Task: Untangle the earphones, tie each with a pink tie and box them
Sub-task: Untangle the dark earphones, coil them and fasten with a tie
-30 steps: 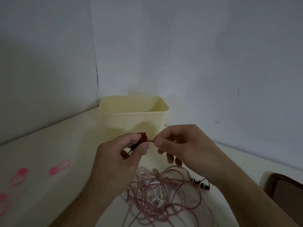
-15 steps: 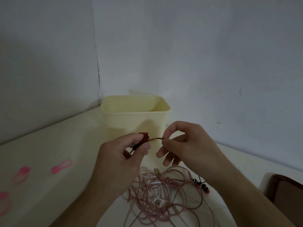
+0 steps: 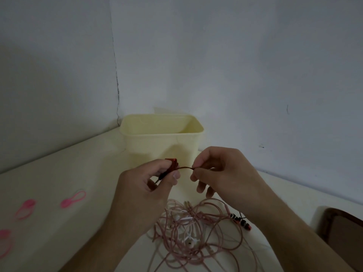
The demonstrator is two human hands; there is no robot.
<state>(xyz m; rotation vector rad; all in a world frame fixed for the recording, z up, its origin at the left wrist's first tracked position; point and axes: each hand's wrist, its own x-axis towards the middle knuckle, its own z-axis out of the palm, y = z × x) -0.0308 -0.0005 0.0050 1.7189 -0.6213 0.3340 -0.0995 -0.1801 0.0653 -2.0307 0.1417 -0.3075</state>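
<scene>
A red earphone cord is pinched taut between left hand and right hand; snagging on the pink tangle below is risked.

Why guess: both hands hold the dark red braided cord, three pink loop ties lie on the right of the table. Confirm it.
Wrong side. The head view shows the three pink loop ties lying on the table's left. Both the left hand and right hand do hold the dark red braided cord.

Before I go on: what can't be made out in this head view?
- Box contents: hidden by its near wall.
- Red cable coil size: covered by left hand fingers.
- Third pink tie: cut off by the left edge.
- Tangle: earphone count unclear, strands overlap.
</scene>
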